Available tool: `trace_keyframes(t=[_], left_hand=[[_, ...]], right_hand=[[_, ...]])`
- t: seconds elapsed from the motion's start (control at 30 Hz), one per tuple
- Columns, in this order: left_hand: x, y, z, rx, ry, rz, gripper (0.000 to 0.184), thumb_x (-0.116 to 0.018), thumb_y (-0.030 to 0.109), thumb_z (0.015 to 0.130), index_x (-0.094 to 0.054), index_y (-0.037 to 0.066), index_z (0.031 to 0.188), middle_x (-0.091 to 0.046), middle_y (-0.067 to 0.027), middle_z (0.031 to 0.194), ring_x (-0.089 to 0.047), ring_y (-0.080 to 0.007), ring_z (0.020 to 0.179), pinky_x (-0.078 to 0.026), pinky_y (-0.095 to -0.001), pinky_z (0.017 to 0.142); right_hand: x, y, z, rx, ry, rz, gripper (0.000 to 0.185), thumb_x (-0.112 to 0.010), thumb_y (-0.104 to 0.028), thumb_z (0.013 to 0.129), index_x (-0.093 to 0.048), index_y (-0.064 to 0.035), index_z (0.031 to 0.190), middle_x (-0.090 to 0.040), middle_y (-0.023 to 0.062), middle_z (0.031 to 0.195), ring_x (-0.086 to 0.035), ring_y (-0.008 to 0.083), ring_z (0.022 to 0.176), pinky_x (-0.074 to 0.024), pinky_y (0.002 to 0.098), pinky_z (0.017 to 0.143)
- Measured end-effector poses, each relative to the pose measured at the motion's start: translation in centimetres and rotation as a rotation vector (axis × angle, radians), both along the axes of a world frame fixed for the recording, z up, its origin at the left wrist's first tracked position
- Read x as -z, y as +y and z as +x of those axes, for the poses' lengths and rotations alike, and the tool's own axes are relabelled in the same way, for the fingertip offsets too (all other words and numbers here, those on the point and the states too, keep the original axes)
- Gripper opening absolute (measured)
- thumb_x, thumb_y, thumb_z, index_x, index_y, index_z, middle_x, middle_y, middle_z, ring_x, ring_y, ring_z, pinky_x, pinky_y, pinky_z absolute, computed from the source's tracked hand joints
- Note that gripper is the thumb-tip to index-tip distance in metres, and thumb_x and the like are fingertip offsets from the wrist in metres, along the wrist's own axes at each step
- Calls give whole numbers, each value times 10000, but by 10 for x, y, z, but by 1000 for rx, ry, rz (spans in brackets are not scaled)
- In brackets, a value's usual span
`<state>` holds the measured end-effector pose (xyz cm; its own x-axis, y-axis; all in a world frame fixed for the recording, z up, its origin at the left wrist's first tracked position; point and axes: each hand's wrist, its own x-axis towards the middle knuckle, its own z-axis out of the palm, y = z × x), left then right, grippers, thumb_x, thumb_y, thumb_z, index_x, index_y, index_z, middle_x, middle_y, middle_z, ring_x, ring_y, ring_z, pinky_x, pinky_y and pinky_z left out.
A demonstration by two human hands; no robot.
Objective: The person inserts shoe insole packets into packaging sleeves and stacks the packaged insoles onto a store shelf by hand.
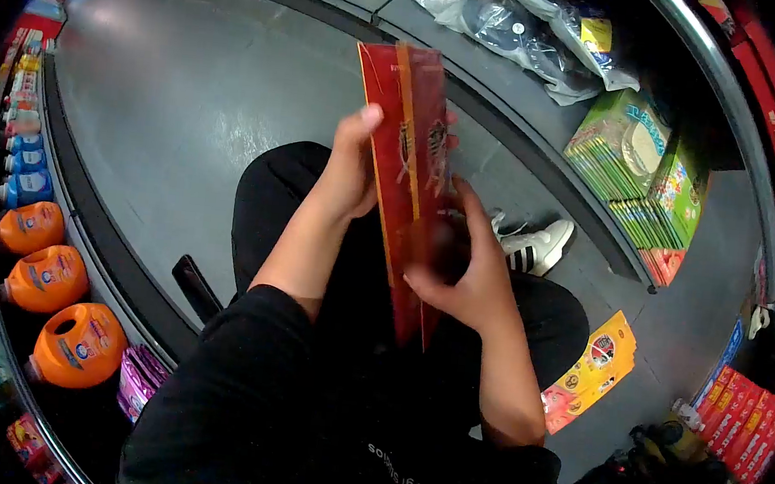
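A long, flat red packet (394,140) with an orange-gold stripe and dark print stands tilted in front of my chest. Its glossy side catches the light, and whether it is one packet or several together I cannot tell. My left hand (354,164) grips its left edge, thumb on the near face and fingers behind. Lower down, my right hand (470,273) closes round the right edge, with the thumb across the front. A dark blurred patch lies between the thumb and fingers of that hand.
Orange detergent jugs (79,345) and blue bottles (28,191) line the left shelf. Green booklets (625,148) and plastic-wrapped goods (515,30) fill the right shelf. Yellow packets (598,365) lie on the floor by my right knee. Red boxes (743,421) stand at lower right.
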<state>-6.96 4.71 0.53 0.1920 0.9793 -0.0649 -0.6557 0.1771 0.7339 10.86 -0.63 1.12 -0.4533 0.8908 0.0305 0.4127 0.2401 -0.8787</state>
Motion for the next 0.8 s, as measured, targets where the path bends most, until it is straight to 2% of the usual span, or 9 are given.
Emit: trace_keyframes(t=[0.07,0.13,0.2,0.33,0.4,0.43,0.5,0.53,0.8], left_hand=[[4,4,-2,-15,-11,-97,764,-404,597,777,-379,22,1279,-521,-201,1160,-555,-323,1009,-483,-435,815],[4,6,-2,-62,-2,-250,716,-309,598,824,-436,21,1228,-568,-179,1077,-593,-291,923,-500,-403,787],[1,5,2,-76,-10,-282,730,-317,619,811,-433,22,1216,-562,-167,1046,-584,-265,893,-492,-388,763],[3,6,6,-11,-22,-256,762,-332,654,790,-417,29,1218,-539,-150,1034,-555,-241,899,-472,-384,741],[6,6,15,-16,13,-277,771,-333,667,785,-416,34,1218,-527,-150,1048,-540,-244,925,-463,-389,748],[9,5,19,-24,44,-298,781,-334,679,780,-414,38,1218,-516,-150,1061,-525,-246,951,-455,-393,755],[14,4,24,-17,75,-295,779,-363,688,774,-416,42,1206,-498,-150,1079,-500,-249,991,-442,-400,758],[14,2,27,-33,82,-300,766,-385,678,776,-419,40,1199,-502,-145,1072,-505,-247,984,-446,-398,753],[22,-2,27,-20,65,-170,667,-504,572,791,-364,83,1223,-504,-126,1074,-530,-224,945,-475,-367,722]], right_hand=[[10,-3,4,23,321,-361,947,-731,-370,646,-234,2,1361,-385,190,1317,-392,281,1217,-304,383,1010],[11,-2,3,31,499,-453,922,-720,-355,667,-234,11,1359,-381,177,1319,-379,260,1221,-278,373,1023],[2,-1,3,48,700,-587,876,-705,-331,699,-243,20,1355,-379,155,1317,-366,241,1223,-250,366,1038],[11,-1,1,63,649,-578,904,-715,-355,687,-238,30,1352,-378,169,1319,-366,246,1223,-249,364,1037],[18,-2,-1,30,350,-397,952,-734,-391,660,-225,10,1358,-375,202,1318,-376,291,1225,-284,381,1022],[17,-4,-3,37,354,-397,952,-734,-391,660,-225,10,1358,-375,202,1318,-376,291,1225,-284,381,1022],[16,-7,-9,69,102,-192,945,-775,-259,637,-229,-7,1366,-384,189,1312,-396,271,1213,-315,371,1000],[17,-9,-10,90,58,-160,978,-789,-298,616,-228,-3,1361,-401,204,1278,-410,288,1196,-336,383,987],[22,-13,-12,104,104,-107,1037,-816,-319,586,-206,-13,1367,-361,209,1301,-399,308,1199,-335,398,989]])
